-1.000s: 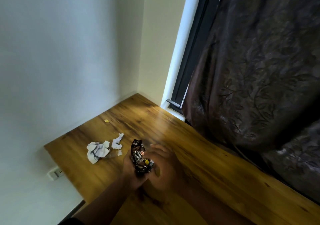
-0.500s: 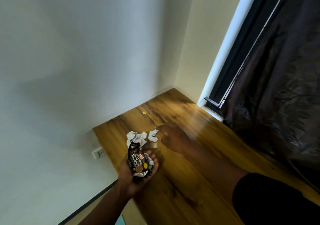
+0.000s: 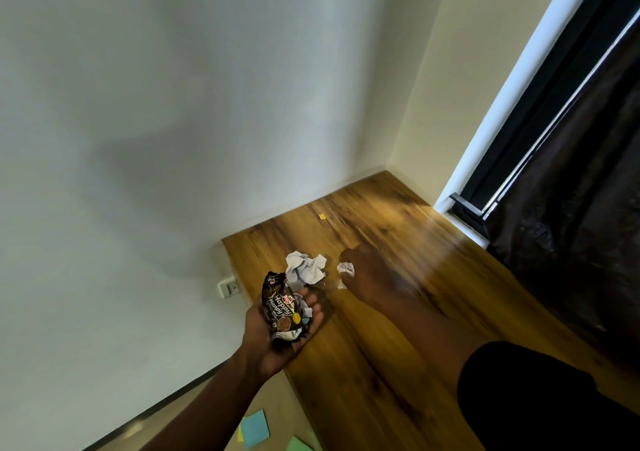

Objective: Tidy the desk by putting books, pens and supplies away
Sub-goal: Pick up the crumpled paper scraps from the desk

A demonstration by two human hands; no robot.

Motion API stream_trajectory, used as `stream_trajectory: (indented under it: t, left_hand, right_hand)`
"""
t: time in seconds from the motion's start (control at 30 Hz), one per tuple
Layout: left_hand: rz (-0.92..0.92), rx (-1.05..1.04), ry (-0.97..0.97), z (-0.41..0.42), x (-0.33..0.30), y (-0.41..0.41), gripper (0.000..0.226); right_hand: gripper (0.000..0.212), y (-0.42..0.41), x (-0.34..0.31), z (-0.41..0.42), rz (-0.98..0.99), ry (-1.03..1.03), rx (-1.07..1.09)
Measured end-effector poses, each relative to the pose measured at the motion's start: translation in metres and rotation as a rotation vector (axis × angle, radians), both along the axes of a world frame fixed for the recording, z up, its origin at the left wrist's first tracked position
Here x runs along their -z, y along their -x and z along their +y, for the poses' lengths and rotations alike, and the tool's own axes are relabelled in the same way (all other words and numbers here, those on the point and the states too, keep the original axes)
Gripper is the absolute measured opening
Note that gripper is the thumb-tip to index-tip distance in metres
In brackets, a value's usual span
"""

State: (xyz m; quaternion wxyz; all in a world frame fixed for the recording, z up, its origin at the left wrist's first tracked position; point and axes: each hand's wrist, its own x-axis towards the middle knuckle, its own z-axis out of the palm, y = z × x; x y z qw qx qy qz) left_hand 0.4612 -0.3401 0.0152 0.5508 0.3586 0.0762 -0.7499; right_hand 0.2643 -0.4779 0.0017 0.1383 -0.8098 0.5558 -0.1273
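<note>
Filling the lower right of the view, a long wooden desk top (image 3: pixel 398 364) with brown grain was seen running into the corner of two pale walls (image 3: pixel 173 104). A dark patterned curtain (image 3: pixel 588 208) was hung along the right side, by a black window frame (image 3: pixel 540 111) edged in white. A black sleeve (image 3: pixel 540 402) was carried on the right arm. The left hand (image 3: pixel 277 332) was held palm up at the desk's left edge, fingers loosely cupped, and a crumpled black snack wrapper (image 3: pixel 280 308) printed with white lettering was cradled in it along with smaller scraps. The right hand (image 3: pixel 374 274) was stretched out over the desk, blurred, its fingers curled round a small crumpled white paper scrap (image 3: pixel 346 269). Just left of it, a larger crumpled white paper ball (image 3: pixel 304 267) was left lying on the wood. Blue and green sticky notes (image 3: pixel 256 430) were spotted on the floor below the desk. A white wall socket (image 3: pixel 229 287) was fixed beside the desk's edge. A tiny yellow scrap (image 3: pixel 322 216) was seen near the far corner.
</note>
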Motion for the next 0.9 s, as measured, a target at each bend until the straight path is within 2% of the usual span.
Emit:
stream_trajectory:
  t: [0.17,0.3,0.4,0.5,0.6,0.7,0.8,0.9]
  left_hand:
    - [0.009,0.001,0.002,0.000,-0.003,0.004,0.054]
    - [0.024,0.042,0.027,-0.004,-0.007,0.009,0.047]
    - [0.010,0.111,0.073,-0.006,-0.012,0.011,0.046]
    - [0.109,0.137,0.077,-0.006,-0.015,0.007,0.043]
    - [0.113,0.138,0.084,-0.003,-0.011,0.002,0.049]
    - [0.100,0.085,0.080,0.001,-0.010,-0.003,0.048]
    - [-0.016,0.083,0.100,0.005,-0.003,-0.009,0.048]
    - [-0.037,0.038,0.066,0.006,0.001,-0.014,0.044]
  right_hand:
    - [0.028,-0.006,-0.026,0.022,-0.301,0.055,0.101]
    - [0.032,-0.029,-0.050,0.066,-0.509,0.052,-0.135]
    - [0.040,-0.043,-0.054,0.096,-0.445,-0.009,-0.288]
    - [0.033,-0.052,-0.049,0.109,-0.325,0.059,-0.372]
    - [0.030,-0.056,-0.043,0.110,-0.250,0.145,-0.421]
    - [0.026,-0.059,-0.041,0.109,-0.260,0.173,-0.463]
    - [0.026,-0.061,-0.045,0.107,-0.294,0.180,-0.486]
    - [0.027,-0.062,-0.052,0.104,-0.371,0.208,-0.428]
